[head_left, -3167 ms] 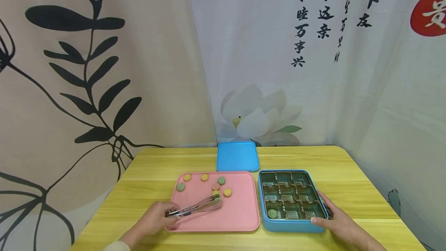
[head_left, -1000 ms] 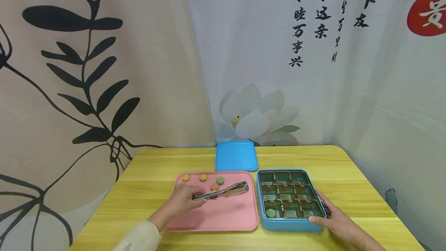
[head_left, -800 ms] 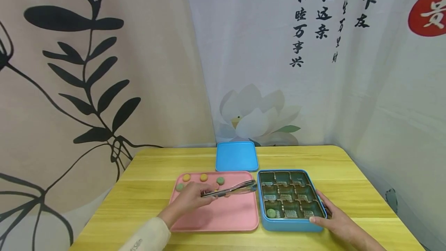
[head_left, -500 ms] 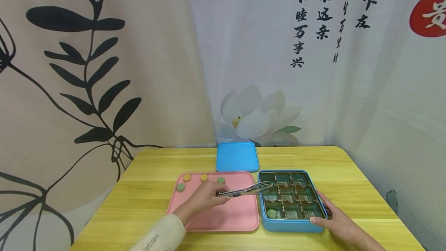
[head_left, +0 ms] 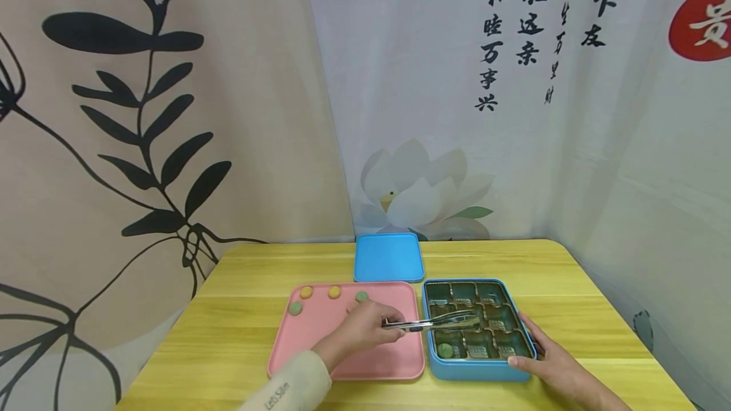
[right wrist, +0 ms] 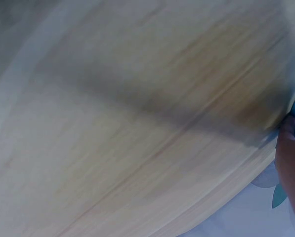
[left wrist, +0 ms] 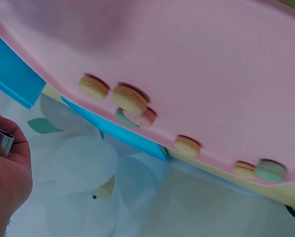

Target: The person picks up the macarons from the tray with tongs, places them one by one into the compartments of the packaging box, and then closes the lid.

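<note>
My left hand (head_left: 365, 327) holds metal tongs (head_left: 434, 323) by the handle end, reaching across the pink tray (head_left: 394, 360). The tongs' tips lie over the middle compartments of the blue box (head_left: 476, 370); I cannot tell what is between them. A green macaron (head_left: 445, 351) sits in the box's front left compartment. With its thumb at the front right corner and fingers along the right side, my right hand (head_left: 545, 357) grips the box. In the left wrist view, yellow macarons (left wrist: 130, 98), a pink macaron (left wrist: 143, 117) and green macarons (left wrist: 271, 170) lie on the tray.
A blue lid (head_left: 389, 257) lies behind the tray on the wooden table (head_left: 274, 265). The box's divided insert (head_left: 465, 292) has several compartments. A printed curtain (head_left: 274, 113) hangs behind the table's far edge.
My left hand has lifted the tongs from a green macaron on the tray and moved them right, over the box. My right hand has stayed on the box.
</note>
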Demonstrator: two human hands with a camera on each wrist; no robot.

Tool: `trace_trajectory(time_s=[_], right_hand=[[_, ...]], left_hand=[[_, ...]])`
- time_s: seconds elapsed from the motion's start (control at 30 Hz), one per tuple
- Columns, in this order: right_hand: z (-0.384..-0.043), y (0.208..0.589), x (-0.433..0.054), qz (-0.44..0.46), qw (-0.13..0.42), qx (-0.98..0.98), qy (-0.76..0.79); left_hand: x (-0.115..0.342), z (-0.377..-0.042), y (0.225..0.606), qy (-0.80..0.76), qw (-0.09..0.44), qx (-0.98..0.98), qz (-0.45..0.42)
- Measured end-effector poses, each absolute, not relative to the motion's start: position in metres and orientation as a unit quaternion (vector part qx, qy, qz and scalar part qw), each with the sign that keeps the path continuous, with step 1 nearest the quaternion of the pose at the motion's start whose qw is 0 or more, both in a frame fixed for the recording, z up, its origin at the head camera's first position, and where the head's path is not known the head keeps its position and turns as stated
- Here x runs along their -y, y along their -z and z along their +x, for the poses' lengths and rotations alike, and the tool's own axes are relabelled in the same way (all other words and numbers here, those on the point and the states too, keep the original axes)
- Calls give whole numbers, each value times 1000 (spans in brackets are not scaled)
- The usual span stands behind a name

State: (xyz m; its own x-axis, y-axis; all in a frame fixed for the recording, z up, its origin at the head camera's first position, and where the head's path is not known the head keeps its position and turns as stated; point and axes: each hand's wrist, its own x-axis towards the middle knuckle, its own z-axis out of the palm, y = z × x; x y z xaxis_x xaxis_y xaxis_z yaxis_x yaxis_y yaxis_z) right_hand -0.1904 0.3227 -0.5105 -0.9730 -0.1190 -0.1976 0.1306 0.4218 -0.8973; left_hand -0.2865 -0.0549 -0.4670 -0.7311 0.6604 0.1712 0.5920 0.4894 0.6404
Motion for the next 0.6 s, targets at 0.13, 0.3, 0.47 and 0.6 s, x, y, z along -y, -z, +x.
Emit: trace_trajectory(time_s=[0.13,0.3,0.47,0.6], right_hand=[[-191,511,-323,4,115,-839,532],[-192,510,-323,9,121,-839,531],[-191,510,-323,3,121,-838,532],[-191,510,-323,4,122,-834,539]], left_hand=[[51,-283,467,-360,62,-858,360],[51,-282,467,-361,66,-860,356],[55,-284,467,-370,72,-858,348],[60,-286,466,-366,74,-862,343]])
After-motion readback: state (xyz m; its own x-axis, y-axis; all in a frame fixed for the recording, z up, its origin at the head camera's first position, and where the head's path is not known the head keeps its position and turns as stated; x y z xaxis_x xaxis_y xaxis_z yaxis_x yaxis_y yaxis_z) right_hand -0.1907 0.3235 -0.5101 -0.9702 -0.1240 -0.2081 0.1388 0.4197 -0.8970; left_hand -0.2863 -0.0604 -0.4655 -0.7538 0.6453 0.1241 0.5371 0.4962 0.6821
